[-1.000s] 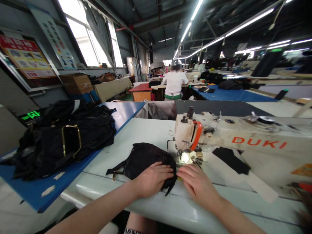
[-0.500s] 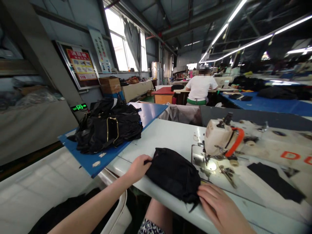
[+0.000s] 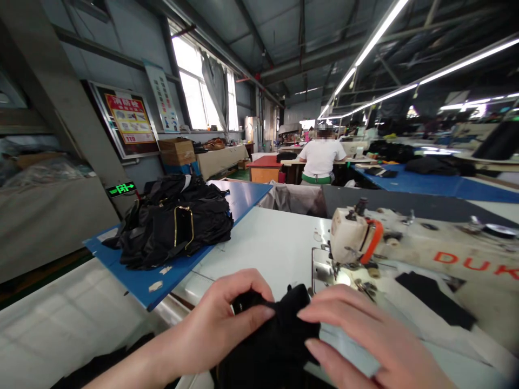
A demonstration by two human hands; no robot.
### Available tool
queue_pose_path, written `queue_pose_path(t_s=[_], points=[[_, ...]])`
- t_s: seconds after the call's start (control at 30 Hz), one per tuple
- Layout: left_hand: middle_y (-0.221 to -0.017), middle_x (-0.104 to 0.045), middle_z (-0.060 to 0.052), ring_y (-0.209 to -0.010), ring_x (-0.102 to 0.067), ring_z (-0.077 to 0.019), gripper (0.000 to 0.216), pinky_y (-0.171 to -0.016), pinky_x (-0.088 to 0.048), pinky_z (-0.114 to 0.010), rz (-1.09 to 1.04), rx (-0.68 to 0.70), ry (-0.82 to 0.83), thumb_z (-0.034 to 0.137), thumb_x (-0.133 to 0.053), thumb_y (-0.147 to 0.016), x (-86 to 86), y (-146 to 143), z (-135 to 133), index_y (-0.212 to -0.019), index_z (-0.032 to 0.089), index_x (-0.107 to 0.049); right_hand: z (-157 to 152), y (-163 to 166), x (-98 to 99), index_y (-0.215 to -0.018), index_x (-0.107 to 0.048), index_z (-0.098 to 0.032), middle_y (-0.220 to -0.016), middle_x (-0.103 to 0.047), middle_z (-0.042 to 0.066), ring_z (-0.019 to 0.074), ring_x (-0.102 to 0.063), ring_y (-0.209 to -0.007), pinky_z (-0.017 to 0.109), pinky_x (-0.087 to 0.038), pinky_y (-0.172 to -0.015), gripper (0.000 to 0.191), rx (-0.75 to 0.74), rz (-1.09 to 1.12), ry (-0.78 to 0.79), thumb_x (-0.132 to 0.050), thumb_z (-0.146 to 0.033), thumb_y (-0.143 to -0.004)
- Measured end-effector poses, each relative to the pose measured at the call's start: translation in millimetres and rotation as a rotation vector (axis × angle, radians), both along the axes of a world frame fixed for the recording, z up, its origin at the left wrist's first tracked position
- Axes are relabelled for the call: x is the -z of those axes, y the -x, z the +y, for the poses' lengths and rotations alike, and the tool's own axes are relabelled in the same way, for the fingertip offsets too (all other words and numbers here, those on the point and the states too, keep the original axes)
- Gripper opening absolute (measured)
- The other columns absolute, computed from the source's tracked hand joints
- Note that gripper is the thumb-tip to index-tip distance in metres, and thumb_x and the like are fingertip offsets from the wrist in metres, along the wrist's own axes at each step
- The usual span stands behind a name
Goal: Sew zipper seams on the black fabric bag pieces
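Left hand [image 3: 227,316] pinches a fold of the black cloth piece [image 3: 279,337] between thumb and fingers; the right hand [image 3: 377,337] touches its other side, though its grip is unclear. The piece is held over the near edge of the white table [image 3: 267,232], apart from the sewing machine [image 3: 348,229], so no stitching seems under way; which seams are done or left cannot be told. Leftward, black items [image 3: 162,232] lie heaped.

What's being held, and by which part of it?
A black fabric piece: the left hand pinches its upper part. The right hand is at its right side, grip unclear.
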State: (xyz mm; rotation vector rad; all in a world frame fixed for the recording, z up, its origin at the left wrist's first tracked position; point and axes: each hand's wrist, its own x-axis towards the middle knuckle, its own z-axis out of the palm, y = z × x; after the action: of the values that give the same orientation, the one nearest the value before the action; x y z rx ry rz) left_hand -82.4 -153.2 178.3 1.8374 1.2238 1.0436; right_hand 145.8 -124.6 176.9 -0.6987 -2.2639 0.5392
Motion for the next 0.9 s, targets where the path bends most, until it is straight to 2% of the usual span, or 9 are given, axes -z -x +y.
queue_pose_path(t_s=[0.07, 0.17, 0.27, 0.4, 0.53, 0.73, 0.8, 0.9], points=[[-0.081, -0.059, -0.001, -0.078, -0.054, -0.0122, 0.004, -0.071, -0.042, -0.021, 0.054, 0.051, -0.002, 0.018, -0.056, -0.085, -3.6, -7, -8, -0.084, 0.017, -0.06, 2, 9, -2.2, -0.089, -0.06, -0.023, -0.09, -0.063, 0.003, 0.0172, -0.06, -0.083, 0.027, -0.05, -0.072, 0.015, 0.03, -0.051, 0.136, -0.058, -0.014, -0.078], [-0.081, -0.061, 0.0, -0.078, -0.056, -0.0121, 0.006, -0.072, -0.043, -0.021, 0.068, 0.112, 0.014, 0.015, -0.055, -0.084, 0.2, -12, -11, -0.084, 0.018, -0.06, 7, 15, 17.1, -0.084, -0.057, -0.022, -0.087, -0.06, 0.0, 0.0162, -0.057, -0.085, 0.028, -0.048, -0.075, 0.014, 0.049, -0.071, 0.312, -0.058, -0.01, -0.076], [-0.084, -0.063, 0.0, -0.08, -0.057, -0.012, 0.008, -0.073, -0.044, -0.021, 0.05, 0.15, 0.05, 0.013, -0.056, -0.083, 5.0, -13, -10, -0.085, 0.018, -0.061, 9, 13, 35.8, -0.081, -0.055, -0.021, -0.087, -0.059, 0.0, 0.0157, -0.056, -0.084, 0.028, -0.047, -0.074, 0.014, -0.009, -0.058, 0.35, -0.057, -0.009, -0.076], [-0.085, -0.063, 0.001, -0.08, -0.057, -0.012, 0.01, -0.073, -0.044, -0.021, 0.075, 0.153, 0.091, 0.011, -0.056, -0.081, 9.1, -16, -7, -0.084, 0.019, -0.061, 6, 5, 36.0, -0.079, -0.052, -0.021, -0.084, -0.057, 0.001, 0.0156, -0.055, -0.084, 0.027, -0.047, -0.073, 0.014, -0.044, -0.061, 0.281, -0.052, -0.007, -0.079], [-0.082, -0.061, 0.003, -0.078, -0.055, -0.0117, 0.018, -0.07, -0.042, -0.02, 0.17, 0.027, 0.067, 0.005, -0.058, -0.074, 16.9, -19, -4, -0.085, 0.02, -0.059, 1, -4, 28.9, -0.086, -0.048, -0.022, -0.084, -0.056, 0.002, 0.0149, -0.055, -0.078, 0.027, -0.047, -0.069, 0.012, 0.039, -0.086, 0.15, -0.041, -0.012, -0.088], [-0.077, -0.057, 0.002, -0.075, -0.053, -0.0124, 0.018, -0.067, -0.04, -0.022, 0.212, -0.04, 0.0, 0.001, -0.058, -0.069, 35.8, -24, 0, -0.073, 0.019, -0.055, 0, -8, 46.6, -0.079, -0.044, -0.023, -0.068, -0.055, 0.001, 0.016, -0.052, -0.06, 0.027, -0.042, -0.053, 0.017, 0.103, -0.213, -0.17, -0.034, -0.014, -0.09], [-0.075, -0.056, 0.002, -0.071, -0.052, -0.0118, 0.019, -0.065, -0.04, -0.021, 0.187, -0.053, 0.039, 0.002, -0.061, -0.067, 41.4, -24, 0, -0.072, 0.018, -0.054, -1, -10, 51.1, -0.079, -0.046, -0.023, -0.068, -0.057, 0.001, 0.016, -0.053, -0.058, 0.027, -0.041, -0.051, 0.017, 0.077, -0.244, -0.183, -0.037, -0.013, -0.089], [-0.075, -0.057, 0.002, -0.073, -0.053, -0.0125, 0.018, -0.066, -0.041, -0.022, 0.168, -0.015, 0.051, 0.003, -0.063, -0.068, 48.4, -26, -2, -0.072, 0.018, -0.054, -1, -13, 50.3, -0.089, -0.052, -0.022, -0.075, -0.063, 0.002, 0.0168, -0.058, -0.065, 0.027, -0.046, -0.056, 0.011, 0.01, -0.249, -0.091, -0.045, -0.015, -0.086]])
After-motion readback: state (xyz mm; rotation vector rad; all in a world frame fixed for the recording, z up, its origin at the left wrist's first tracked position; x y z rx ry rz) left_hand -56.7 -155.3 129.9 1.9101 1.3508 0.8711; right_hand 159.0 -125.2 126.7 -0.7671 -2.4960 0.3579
